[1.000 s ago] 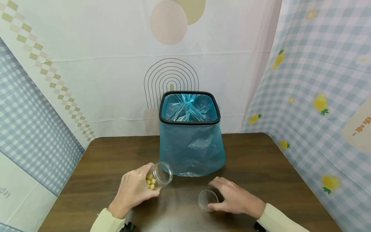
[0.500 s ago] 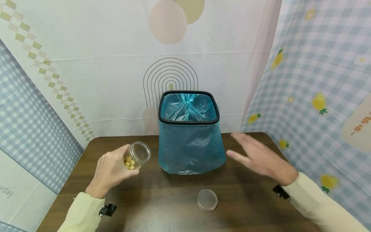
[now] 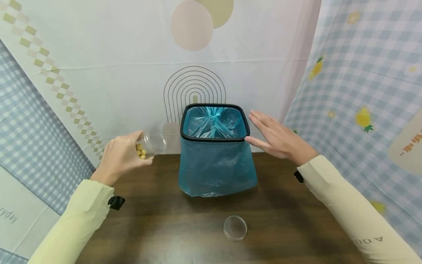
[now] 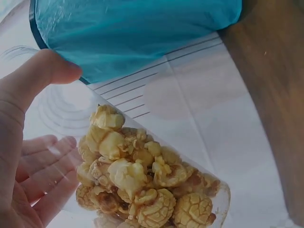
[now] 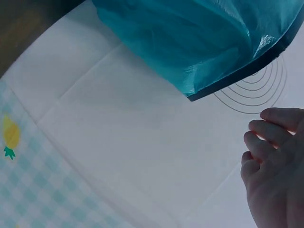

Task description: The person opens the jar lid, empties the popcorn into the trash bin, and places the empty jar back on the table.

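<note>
My left hand (image 3: 121,154) grips a clear jar (image 3: 155,143), raised to the left of the bin with its open mouth tilted toward it. Caramel popcorn (image 4: 137,175) fills the lower part of the jar in the left wrist view. On the table stands a trash bin (image 3: 215,168) with a black rim and a blue plastic bag gathered in a knot inside. My right hand (image 3: 278,138) is at the bin's right side, fingers straight, thumb right at the rim's corner. It holds nothing. A clear round lid (image 3: 235,228) lies on the table in front of the bin.
The dark wooden table (image 3: 184,234) backs onto a white patterned cloth (image 3: 138,95). A blue checked cloth (image 3: 349,84) with pineapple prints hangs close on the right, and another checked cloth (image 3: 36,139) is on the left.
My left hand has lifted the jar up and to the left. My right hand has let go of the lid and risen to the bin's right side. The lid stays on the table.
</note>
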A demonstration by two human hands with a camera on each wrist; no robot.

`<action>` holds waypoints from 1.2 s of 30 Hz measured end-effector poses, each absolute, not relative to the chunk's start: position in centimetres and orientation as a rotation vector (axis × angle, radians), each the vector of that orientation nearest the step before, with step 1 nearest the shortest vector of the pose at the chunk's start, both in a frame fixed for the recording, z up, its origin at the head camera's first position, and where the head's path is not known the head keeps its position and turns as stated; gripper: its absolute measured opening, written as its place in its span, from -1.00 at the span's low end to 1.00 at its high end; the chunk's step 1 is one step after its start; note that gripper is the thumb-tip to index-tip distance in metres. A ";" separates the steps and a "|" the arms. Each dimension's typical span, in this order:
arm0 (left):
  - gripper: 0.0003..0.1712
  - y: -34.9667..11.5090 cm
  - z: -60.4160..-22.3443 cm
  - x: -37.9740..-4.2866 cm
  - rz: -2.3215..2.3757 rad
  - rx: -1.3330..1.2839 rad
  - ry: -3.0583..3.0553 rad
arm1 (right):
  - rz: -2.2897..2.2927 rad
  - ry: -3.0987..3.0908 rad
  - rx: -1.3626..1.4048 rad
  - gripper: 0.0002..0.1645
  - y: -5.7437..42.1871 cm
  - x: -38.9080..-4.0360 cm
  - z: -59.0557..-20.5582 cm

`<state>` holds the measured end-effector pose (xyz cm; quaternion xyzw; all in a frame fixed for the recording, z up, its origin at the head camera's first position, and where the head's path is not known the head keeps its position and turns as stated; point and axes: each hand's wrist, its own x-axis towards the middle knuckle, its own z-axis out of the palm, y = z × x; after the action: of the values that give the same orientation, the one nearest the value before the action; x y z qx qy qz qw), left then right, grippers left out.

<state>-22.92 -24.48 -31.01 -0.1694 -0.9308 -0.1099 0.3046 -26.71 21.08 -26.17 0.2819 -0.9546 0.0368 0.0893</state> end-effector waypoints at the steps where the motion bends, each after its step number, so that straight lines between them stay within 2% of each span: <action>1: -0.34 -24.4 -30.6 -23.2 -0.287 -0.451 -2.478 | 0.105 -2.842 0.847 0.02 20.8 -27.1 -26.1; 6: -0.21 -23.6 -28.6 -24.5 -0.249 -0.442 -2.516 | 0.101 -2.859 0.882 0.03 19.4 -28.6 -26.1; 19: -0.03 -20.6 -25.2 -26.4 -0.164 -0.471 -2.556 | 0.028 -2.916 0.873 0.10 18.3 -30.7 -28.0; 27: -0.08 -19.2 -24.4 -27.0 -0.092 -0.538 -2.529 | 0.090 -2.991 0.788 0.13 19.2 -30.7 -29.0; 36: -0.15 -19.2 -23.7 -27.8 0.016 -0.569 -2.518 | 0.145 -2.986 0.813 0.11 18.6 -30.8 -28.9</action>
<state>-27.76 -19.15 -23.69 -0.2118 -0.9374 0.0059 0.2765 -30.80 18.56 -28.93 0.2625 -0.9636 0.0469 0.0216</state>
